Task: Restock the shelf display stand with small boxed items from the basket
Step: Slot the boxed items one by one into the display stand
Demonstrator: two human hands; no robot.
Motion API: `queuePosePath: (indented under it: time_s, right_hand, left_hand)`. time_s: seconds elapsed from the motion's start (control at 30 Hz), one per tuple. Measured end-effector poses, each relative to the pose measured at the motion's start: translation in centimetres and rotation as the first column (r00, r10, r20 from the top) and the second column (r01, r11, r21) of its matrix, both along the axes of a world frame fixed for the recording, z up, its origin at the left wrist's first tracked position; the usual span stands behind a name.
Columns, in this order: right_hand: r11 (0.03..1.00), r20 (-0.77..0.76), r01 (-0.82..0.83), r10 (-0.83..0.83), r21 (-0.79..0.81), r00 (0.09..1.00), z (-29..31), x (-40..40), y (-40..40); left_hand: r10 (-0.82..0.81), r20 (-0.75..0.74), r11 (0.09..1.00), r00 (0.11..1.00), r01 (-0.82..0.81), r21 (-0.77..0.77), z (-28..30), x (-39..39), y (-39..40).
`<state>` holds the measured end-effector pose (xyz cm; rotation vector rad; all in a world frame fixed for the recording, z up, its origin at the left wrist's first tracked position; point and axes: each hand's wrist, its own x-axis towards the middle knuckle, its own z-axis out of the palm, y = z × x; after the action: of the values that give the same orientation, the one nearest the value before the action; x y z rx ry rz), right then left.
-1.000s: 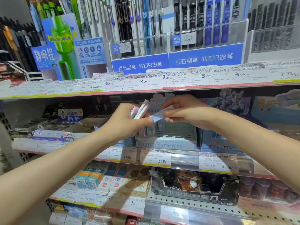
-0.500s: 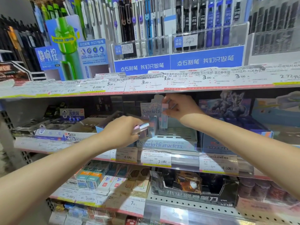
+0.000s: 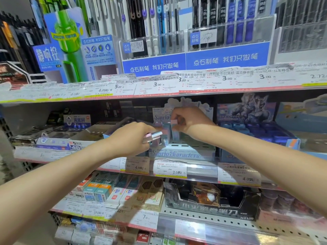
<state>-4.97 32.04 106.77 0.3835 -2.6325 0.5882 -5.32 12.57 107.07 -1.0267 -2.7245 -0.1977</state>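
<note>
A pale blue Sanrio display stand (image 3: pixel 182 153) sits on the middle shelf, with slotted rows and a cartoon header card. My right hand (image 3: pixel 188 120) is over its back left corner, fingers pinched on a small pink-topped box (image 3: pixel 174 129) standing upright in the stand beside two others. My left hand (image 3: pixel 131 138) hovers just left of the stand, shut on a small bundle of slim pink and silvery boxes (image 3: pixel 153 137) that point toward the stand. The basket is out of view.
The upper shelf edge (image 3: pixel 159 85) with price tags hangs right above my hands. A dark blue box display (image 3: pixel 256 131) stands right of the stand, an open white carton (image 3: pixel 92 133) to its left. Below lie eraser boxes (image 3: pixel 106 190) and a black cutter display (image 3: pixel 212 204).
My right hand took one box from the left hand's bundle, carried it up and back, and set it upright in the stand. My left hand dropped slightly and stayed beside the stand.
</note>
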Motion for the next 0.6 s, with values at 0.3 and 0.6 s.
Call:
queuePosePath:
  time_s: [0.3, 0.6]
  right_hand:
    - [0.964, -0.073, 0.120, -0.105, 0.239, 0.992, 0.3, 1.1, -0.1]
    - [0.982, 0.184, 0.039, -0.074, 0.187, 0.980, 1.2, 1.4, 0.1]
  left_hand:
    - [-0.001, 0.039, 1.000, 0.999, 0.001, 0.003, 0.0, 0.2, 0.0]
    - [0.034, -0.027, 0.993, 0.999, -0.031, 0.118, 0.1, 0.2, 0.0]
